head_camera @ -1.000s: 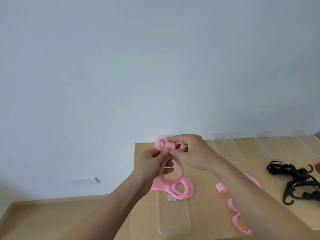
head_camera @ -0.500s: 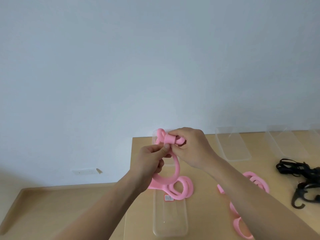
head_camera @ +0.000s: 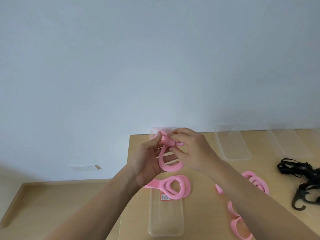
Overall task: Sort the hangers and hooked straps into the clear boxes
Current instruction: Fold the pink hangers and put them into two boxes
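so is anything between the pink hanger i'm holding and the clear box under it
Nothing covers the clear box under the held pink hanger. A second pink hanger lies across the box's middle; its near end is bare.

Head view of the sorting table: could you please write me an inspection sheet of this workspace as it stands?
Surface: wooden table.
Job's things: pink hanger held up above the near clear box; coiled pink hangers lying across that box; loose pink hangers on the table to the right; black hooked straps heaped at far right; further clear boxes at the back, nothing seen inside.
Clutter: nothing seen.
Hands: left hand and right hand both pinch the pink hanger's top.
Cables: nothing seen.
Surroundings: pale wall, wall socket, lower wooden ledge at left.
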Demonstrator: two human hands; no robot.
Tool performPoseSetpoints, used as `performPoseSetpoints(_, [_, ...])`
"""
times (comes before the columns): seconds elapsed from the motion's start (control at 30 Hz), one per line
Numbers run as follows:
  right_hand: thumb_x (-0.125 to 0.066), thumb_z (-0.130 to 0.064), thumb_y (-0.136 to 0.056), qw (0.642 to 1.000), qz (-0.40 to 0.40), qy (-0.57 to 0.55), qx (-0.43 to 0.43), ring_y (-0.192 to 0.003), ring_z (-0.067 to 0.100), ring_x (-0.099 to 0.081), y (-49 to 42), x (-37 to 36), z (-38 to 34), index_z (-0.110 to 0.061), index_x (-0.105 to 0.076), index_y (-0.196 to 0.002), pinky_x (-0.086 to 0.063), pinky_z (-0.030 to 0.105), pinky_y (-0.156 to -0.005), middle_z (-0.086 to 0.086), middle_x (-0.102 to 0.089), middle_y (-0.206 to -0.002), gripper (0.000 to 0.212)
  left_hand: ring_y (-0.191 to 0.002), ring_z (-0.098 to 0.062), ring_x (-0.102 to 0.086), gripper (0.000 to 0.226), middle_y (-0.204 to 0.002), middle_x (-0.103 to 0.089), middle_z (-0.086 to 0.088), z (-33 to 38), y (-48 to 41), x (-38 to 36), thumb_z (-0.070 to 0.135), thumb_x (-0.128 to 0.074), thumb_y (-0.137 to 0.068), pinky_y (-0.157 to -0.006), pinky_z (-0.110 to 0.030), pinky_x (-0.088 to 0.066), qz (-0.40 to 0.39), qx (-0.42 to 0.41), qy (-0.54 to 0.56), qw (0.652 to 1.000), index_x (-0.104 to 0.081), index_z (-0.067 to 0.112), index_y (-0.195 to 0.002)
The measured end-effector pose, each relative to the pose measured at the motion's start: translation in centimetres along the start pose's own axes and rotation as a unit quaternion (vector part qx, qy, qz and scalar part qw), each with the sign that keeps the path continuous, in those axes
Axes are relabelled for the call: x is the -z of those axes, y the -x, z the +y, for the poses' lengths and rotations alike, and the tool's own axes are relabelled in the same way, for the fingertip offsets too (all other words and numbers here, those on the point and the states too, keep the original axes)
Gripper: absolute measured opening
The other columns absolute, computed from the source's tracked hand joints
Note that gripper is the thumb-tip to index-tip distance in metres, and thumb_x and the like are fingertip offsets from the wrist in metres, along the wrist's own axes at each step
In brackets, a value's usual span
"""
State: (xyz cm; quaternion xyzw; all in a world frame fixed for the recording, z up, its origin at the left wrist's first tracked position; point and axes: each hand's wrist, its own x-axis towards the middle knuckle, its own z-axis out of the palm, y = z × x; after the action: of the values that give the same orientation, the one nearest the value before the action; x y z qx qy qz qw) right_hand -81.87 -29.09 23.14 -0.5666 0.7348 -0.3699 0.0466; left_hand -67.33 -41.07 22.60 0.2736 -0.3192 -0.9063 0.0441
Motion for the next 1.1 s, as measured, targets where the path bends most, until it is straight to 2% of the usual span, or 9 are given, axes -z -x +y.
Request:
performPoseSetpoints(0.1, [-0.070, -0.011, -0.086, 0.998, -0.007, -0.052, -0.015, -0.100, -0.001, -0.061, 0.0, -0.1, 0.1, -0.016, -0.078, -0.102, -0.048, 0.008, -0.088, -0.009, -0.067, -0.110, 0.019, -0.117, -0.049, -0.067, 0.062, -0.130, -0.068, -0.026, 0.1, -0.5, 0.1, 0.042, -0.073, -0.092, -0.100, -0.063, -0.053, 0.023, 0.003, 0.006, 1.000, -0.065, -0.005, -0.132])
performPoseSetpoints(0.17, [-0.066, -0.007, -0.088, 0.994, -0.032, -0.090, -0.054, -0.101, 0.008, -0.067, -0.5, -0.3, 0.6, -0.017, -0.075, -0.092, -0.055, 0.026, -0.088, -0.008, -0.072, -0.105, 0.015, -0.118, -0.050, -0.066, 0.062, -0.132, -0.066, -0.028, 0.3, -0.9, 0.1, 0.042, -0.072, -0.093, -0.103, -0.066, -0.051, 0.040, 0.004, -0.007, 0.999, -0.065, -0.007, -0.131])
performPoseSetpoints(0.27, [-0.066, -0.004, -0.087, 0.988, -0.082, -0.095, -0.087, -0.088, 0.018, -0.068, -1.1, -0.8, 1.3, -0.016, -0.068, -0.097, -0.056, 0.041, -0.081, -0.004, -0.072, -0.094, 0.016, -0.117, -0.046, -0.068, 0.055, -0.131, -0.068, -0.026, 0.6, -1.2, 0.1, 0.037, -0.070, -0.094, -0.101, -0.063, -0.054, 0.050, 0.002, -0.039, 0.998, -0.067, -0.004, -0.130])
performPoseSetpoints(0.47, [-0.079, -0.017, -0.084, 0.993, -0.074, -0.077, -0.053, -0.089, 0.011, -0.066, -1.2, -2.6, 2.7, -0.019, -0.072, -0.100, -0.055, 0.034, -0.079, -0.008, -0.071, -0.097, 0.017, -0.097, -0.032, -0.071, 0.033, -0.121, -0.071, -0.026, 0.5, -2.1, 0.8, -0.004, -0.060, -0.096, -0.083, -0.045, -0.062, 0.068, -0.023, -0.102, 0.992, -0.064, -0.008, -0.129])
performPoseSetpoints(0.57, [-0.086, -0.035, -0.072, 0.988, -0.109, -0.103, -0.040, -0.097, 0.004, -0.061, -0.4, -3.3, 3.3, -0.024, -0.069, -0.107, -0.049, 0.019, -0.082, -0.016, -0.065, -0.109, 0.041, -0.086, -0.034, -0.072, 0.040, -0.116, -0.069, -0.027, 0.6, -2.5, 1.3, -0.020, -0.053, -0.092, -0.075, -0.039, -0.064, 0.106, -0.038, -0.100, 0.989, -0.060, -0.009, -0.130])
performPoseSetpoints(0.67, [-0.090, -0.026, -0.066, 0.987, -0.135, -0.082, -0.015, -0.116, 0.002, -0.053, 0.3, -4.3, 4.2, -0.022, -0.064, -0.120, -0.045, 0.019, -0.096, -0.015, -0.057, -0.128, 0.060, -0.079, -0.032, -0.074, 0.044, -0.112, -0.071, -0.025, 0.5, -3.1, 2.0, -0.022, -0.052, -0.090, -0.071, -0.036, -0.063, 0.126, -0.039, -0.092, 0.987, -0.058, -0.005, -0.130])
performPoseSetpoints(0.87, [-0.083, -0.007, -0.075, 0.996, -0.017, -0.089, 0.016, -0.099, 0.023, -0.066, 0.1, -6.3, 5.2, -0.005, -0.071, -0.103, -0.056, 0.041, -0.083, 0.005, -0.070, -0.108, 0.030, -0.095, -0.029, -0.075, 0.053, -0.117, -0.076, -0.019, -0.1, -4.1, 3.0, -0.004, -0.071, -0.079, -0.081, -0.039, -0.062, 0.150, -0.045, -0.156, 0.975, -0.060, 0.008, -0.130])
performPoseSetpoints(0.97, [-0.074, 0.002, -0.076, 0.998, -0.017, -0.053, 0.041, -0.098, 0.031, -0.066, -0.1, -7.2, 5.4, 0.000, -0.071, -0.107, -0.055, 0.044, -0.083, 0.012, -0.070, -0.109, 0.032, -0.096, -0.032, -0.072, 0.044, -0.122, -0.071, -0.025, -0.3, -4.7, 3.4, -0.009, -0.067, -0.087, -0.085, -0.049, -0.059, 0.176, -0.042, -0.160, 0.970, -0.063, 0.009, -0.127])
performPoseSetpoints(1.1, [-0.081, -0.008, -0.077, 0.996, -0.033, -0.075, 0.028, -0.107, 0.027, -0.065, -0.6, -7.3, 5.9, -0.005, -0.070, -0.115, -0.054, 0.040, -0.092, 0.009, -0.068, -0.117, 0.040, -0.092, -0.031, -0.073, 0.037, -0.122, -0.070, -0.029, -0.4, -5.4, 3.8, -0.016, -0.054, -0.096, -0.074, -0.041, -0.063, 0.191, -0.035, -0.126, 0.973, -0.064, 0.005, -0.124])
